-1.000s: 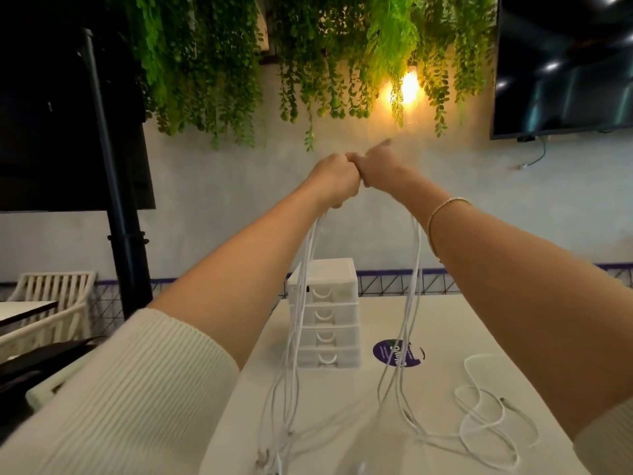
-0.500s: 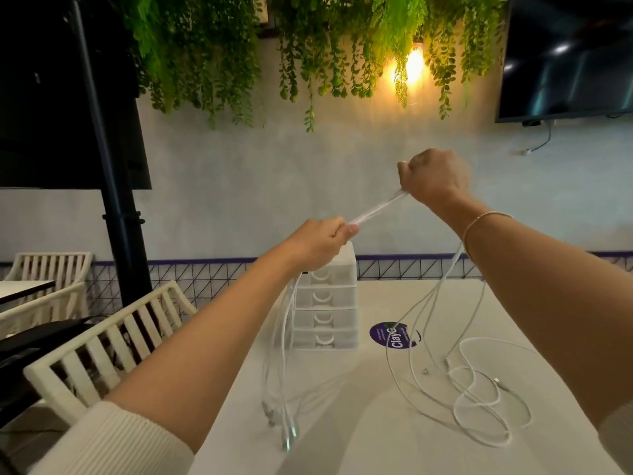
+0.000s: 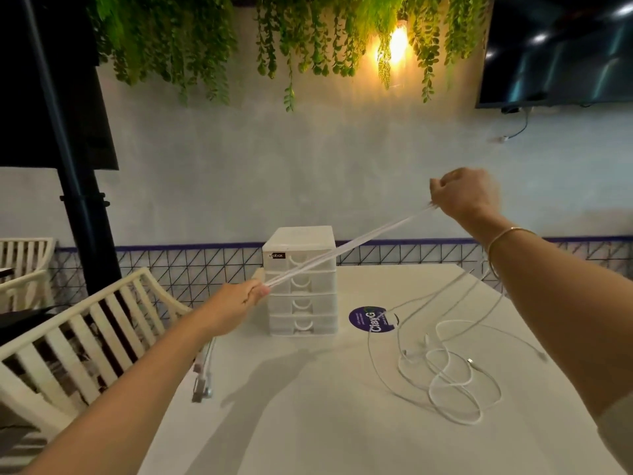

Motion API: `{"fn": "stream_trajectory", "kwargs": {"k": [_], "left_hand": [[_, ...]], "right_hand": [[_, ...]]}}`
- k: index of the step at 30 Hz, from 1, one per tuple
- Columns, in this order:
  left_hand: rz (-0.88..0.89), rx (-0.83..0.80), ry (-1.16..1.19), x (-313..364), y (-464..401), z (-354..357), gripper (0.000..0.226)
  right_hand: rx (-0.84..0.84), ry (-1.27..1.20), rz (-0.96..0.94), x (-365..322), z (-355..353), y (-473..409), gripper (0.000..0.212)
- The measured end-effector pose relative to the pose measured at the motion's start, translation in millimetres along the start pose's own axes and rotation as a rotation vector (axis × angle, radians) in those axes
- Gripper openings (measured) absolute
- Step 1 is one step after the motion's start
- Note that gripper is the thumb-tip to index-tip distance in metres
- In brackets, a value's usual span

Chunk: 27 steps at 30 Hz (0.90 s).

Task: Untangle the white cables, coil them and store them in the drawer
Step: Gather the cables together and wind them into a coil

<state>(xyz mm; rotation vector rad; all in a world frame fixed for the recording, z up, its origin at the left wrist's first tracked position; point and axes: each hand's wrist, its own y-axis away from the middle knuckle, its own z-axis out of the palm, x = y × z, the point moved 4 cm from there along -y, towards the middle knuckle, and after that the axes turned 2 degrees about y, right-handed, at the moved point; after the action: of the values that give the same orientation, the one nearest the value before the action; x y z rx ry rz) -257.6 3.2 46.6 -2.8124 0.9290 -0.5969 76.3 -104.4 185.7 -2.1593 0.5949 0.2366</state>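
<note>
A bundle of white cables (image 3: pixel 349 245) is stretched taut in the air between my two hands. My left hand (image 3: pixel 248 296) grips the low end in front of the drawer unit, and plug ends (image 3: pixel 202 382) hang below my left forearm. My right hand (image 3: pixel 460 197) grips the high end, up and to the right. From it the cables drop in loose tangled loops (image 3: pixel 448 375) onto the white table (image 3: pixel 308 423). A small white drawer unit (image 3: pixel 301 282) with several closed drawers stands at the table's back.
A round purple sticker (image 3: pixel 371 320) lies on the table right of the drawer unit. White slatted chairs (image 3: pixel 78 337) stand at the left beside a black pole (image 3: pixel 78 186). A wall with hanging plants and a dark screen (image 3: pixel 555 49) is behind.
My hands, touching high up a second ago, have pulled apart: the left went down and left, the right moved right. The cable stretch between them lengthened and the view tilted down.
</note>
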Motion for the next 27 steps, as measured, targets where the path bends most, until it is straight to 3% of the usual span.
{"fn": "stream_trajectory", "kwargs": {"k": [5,11,16,18,20,22,24,27], "left_hand": [[-0.086,-0.097,0.06,-25,10,13,0.029],[-0.161,-0.137,0.416,-22,10,13,0.031],[-0.223,-0.222,0.776,-2,13,13,0.029],[-0.213,-0.239,0.814,7,12,17,0.031],[-0.184,-0.264,0.82,19,11,24,0.033],[-0.155,-0.283,0.82,34,7,31,0.033],[-0.139,-0.282,0.827,45,5,35,0.034],[-0.105,-0.259,0.845,46,5,32,0.034]], "right_hand": [[-0.052,0.044,0.052,36,18,4,0.035],[-0.095,0.173,0.045,72,48,15,0.045],[-0.374,0.427,0.178,100,100,61,0.052],[-0.364,0.479,0.088,68,111,77,0.051],[-0.318,0.263,-0.121,6,113,91,0.053],[-0.497,-0.123,-0.308,-63,106,118,0.057],[-0.758,-0.335,-0.358,-108,101,142,0.056],[-0.884,-0.375,-0.302,-114,103,149,0.064]]}}
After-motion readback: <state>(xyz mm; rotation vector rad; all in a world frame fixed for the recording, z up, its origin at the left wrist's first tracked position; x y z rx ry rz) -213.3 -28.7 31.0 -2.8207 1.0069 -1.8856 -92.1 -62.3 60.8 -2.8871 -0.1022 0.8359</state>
